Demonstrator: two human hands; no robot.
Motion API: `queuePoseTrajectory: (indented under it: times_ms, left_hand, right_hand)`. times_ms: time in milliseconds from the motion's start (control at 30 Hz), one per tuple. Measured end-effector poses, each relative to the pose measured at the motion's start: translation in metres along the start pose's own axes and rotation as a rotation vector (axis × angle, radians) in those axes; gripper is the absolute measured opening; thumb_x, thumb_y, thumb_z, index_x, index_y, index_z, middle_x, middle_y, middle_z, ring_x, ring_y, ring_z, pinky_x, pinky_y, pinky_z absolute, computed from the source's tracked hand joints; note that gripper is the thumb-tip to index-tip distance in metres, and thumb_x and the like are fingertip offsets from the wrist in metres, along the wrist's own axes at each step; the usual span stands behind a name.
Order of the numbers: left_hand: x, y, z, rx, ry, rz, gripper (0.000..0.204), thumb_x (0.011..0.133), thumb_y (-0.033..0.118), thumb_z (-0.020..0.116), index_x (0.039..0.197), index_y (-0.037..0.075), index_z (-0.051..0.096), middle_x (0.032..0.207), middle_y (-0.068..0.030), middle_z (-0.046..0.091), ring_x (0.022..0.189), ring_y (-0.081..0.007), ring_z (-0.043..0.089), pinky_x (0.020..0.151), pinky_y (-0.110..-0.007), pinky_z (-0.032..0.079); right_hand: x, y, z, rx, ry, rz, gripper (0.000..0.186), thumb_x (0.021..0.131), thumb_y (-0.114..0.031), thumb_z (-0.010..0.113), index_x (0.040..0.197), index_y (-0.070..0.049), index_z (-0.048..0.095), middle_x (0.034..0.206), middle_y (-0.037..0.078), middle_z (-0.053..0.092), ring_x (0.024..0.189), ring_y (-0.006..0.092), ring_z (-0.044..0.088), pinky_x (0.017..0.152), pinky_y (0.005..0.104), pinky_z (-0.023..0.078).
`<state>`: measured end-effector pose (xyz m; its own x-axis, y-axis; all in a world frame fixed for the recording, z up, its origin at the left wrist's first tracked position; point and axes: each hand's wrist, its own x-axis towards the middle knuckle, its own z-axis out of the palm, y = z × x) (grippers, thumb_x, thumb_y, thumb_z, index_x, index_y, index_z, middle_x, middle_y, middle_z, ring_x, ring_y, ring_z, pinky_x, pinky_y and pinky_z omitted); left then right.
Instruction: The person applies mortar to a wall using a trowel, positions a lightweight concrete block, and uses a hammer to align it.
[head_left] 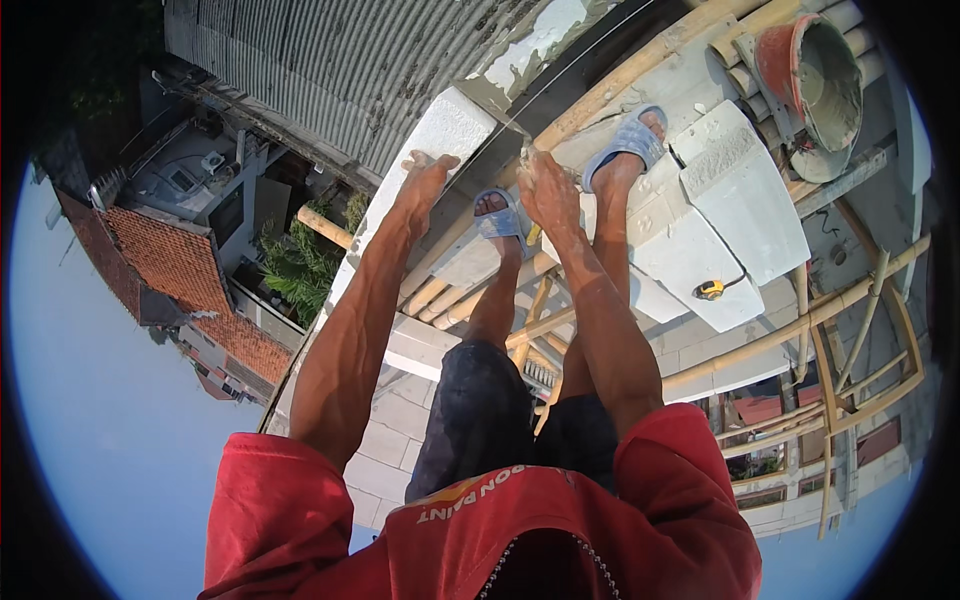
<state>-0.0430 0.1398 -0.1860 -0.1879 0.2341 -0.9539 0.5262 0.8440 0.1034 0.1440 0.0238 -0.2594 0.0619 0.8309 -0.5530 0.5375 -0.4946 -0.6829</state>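
My left hand grips the top of a white lightweight block at the end of a narrow wall, thumb and fingers spread across its width. My right hand is closed around the handle of a trowel, just right of that block. The trowel's thin neck points up and left toward grey mortar on the wall; its blade is hard to make out there. My fingers hide the handle. Pale mortar smears the right hand.
I stand in blue sandals on a bamboo scaffold. To the right lie several white blocks, with a yellow tape measure on one. A red mortar bucket leans at the upper right. Corrugated roofing and a deep drop lie beyond the wall.
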Motion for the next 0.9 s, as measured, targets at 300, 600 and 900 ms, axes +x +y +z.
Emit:
queuePoseTrajectory:
  times_ms: [300,600,900]
  left_hand:
    - [-0.006,0.011,0.005,-0.029,-0.015,-0.059,0.121,0.079,0.049,0.068,0.156,-0.003,-0.009,0.166,-0.0215,-0.009,0.154,-0.0318,-0.004,0.122,-0.043,0.005]
    - [0.008,-0.006,0.008,-0.049,-0.095,0.001,0.083,0.089,0.053,0.059,0.153,0.007,0.031,0.165,-0.0154,0.001,0.153,-0.0310,-0.002,0.120,-0.051,0.002]
    - [-0.010,0.001,-0.002,-0.060,-0.049,0.047,0.108,0.083,0.050,0.066,0.157,-0.004,0.010,0.164,-0.0233,0.015,0.153,-0.0308,0.009,0.121,-0.041,0.007]
  right_hand:
    - [-0.050,0.019,-0.003,-0.053,0.022,-0.103,0.049,0.094,-0.025,0.063,0.133,0.003,0.053,0.118,0.025,0.060,0.110,0.0419,0.058,0.095,0.0446,0.050]
    - [-0.090,0.094,-0.120,-0.125,0.246,-0.076,0.045,0.090,-0.020,0.064,0.130,-0.002,0.058,0.107,0.021,0.060,0.097,0.0365,0.062,0.085,0.0439,0.052]
    - [-0.019,0.108,-0.421,-0.436,0.599,0.426,0.045,0.100,-0.039,0.051,0.111,0.001,0.068,0.107,0.030,0.067,0.102,0.0478,0.063,0.087,0.0507,0.049]
